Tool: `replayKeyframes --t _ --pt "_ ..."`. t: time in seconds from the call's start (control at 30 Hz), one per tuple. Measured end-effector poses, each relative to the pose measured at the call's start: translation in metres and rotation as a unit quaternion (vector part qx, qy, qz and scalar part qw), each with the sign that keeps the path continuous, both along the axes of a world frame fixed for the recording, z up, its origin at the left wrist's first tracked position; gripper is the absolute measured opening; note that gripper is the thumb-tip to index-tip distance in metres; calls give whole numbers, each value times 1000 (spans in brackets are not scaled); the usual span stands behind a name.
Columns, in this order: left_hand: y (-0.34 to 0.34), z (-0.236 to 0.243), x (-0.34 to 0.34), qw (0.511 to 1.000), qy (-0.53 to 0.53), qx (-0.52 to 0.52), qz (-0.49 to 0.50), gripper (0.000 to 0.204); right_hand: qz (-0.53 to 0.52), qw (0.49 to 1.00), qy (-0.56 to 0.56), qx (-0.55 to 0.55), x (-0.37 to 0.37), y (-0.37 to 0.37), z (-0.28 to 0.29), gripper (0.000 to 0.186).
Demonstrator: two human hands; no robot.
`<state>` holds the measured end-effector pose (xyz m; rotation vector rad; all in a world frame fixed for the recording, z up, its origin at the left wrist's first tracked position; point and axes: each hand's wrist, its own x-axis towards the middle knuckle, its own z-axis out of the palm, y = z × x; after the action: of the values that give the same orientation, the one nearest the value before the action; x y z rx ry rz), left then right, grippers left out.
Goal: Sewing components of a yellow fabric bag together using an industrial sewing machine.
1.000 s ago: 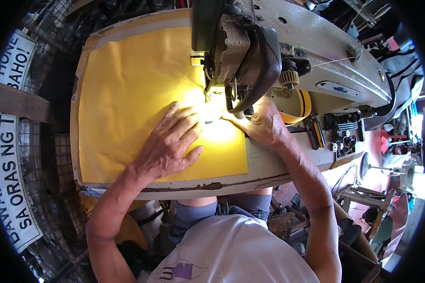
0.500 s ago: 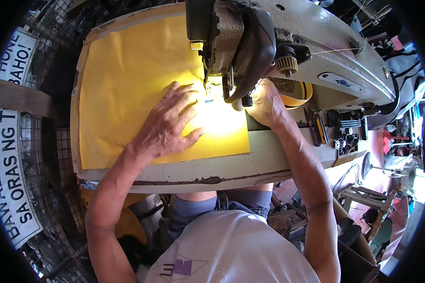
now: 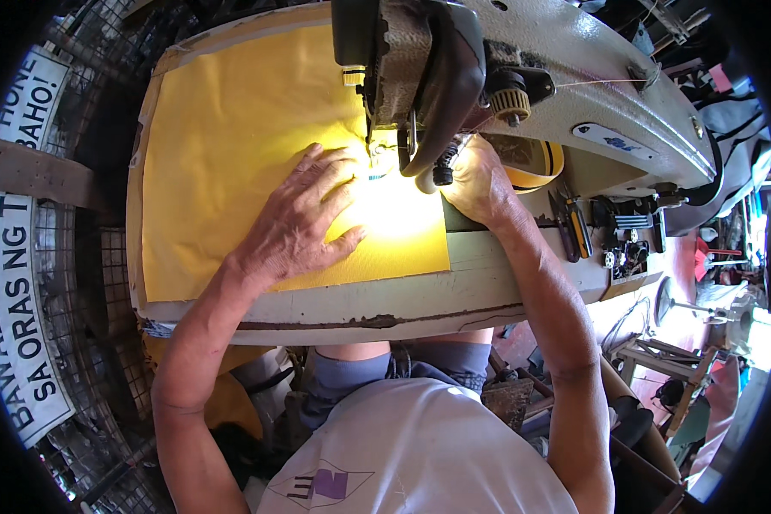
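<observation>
My left hand [image 3: 304,214] lies spread on a yellow sheet [image 3: 223,163], fingertips left of the needle area of a sewing machine [image 3: 574,86]. The sheet covers much of the left of the tabletop, under a bright work light by the needle. My right hand [image 3: 480,184] is at the right side of the machine head [image 3: 420,77], beside a black knob; its fingers are mostly hidden behind the head and lost in glare, so I cannot tell what they hold.
A yellow strip with a black stripe [image 3: 527,171] curves under the machine arm. Pliers and screwdrivers [image 3: 578,231] and small metal parts [image 3: 625,253] lie at the right. The worktop edge [image 3: 385,308] runs before me. Wire mesh with signs [image 3: 34,325] stands left; a fan [image 3: 664,300] stands right.
Both hands have moved forward, away from my body, and the yellow sheet's near edge has slid forward on the worktop. The view has shifted slightly as well.
</observation>
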<state>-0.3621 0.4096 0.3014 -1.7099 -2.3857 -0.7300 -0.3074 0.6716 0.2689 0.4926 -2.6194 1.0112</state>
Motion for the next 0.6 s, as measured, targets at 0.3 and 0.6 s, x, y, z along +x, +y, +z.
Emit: replayKeyframes --t 0.3,0.6 --pt "0 2 -4 1000 4 17 -17 43 -15 999 19 31 2 0 -4 18" --pt "1 -1 -1 1000 21 -5 -2 46 -14 999 -10 33 3 0 1 22"
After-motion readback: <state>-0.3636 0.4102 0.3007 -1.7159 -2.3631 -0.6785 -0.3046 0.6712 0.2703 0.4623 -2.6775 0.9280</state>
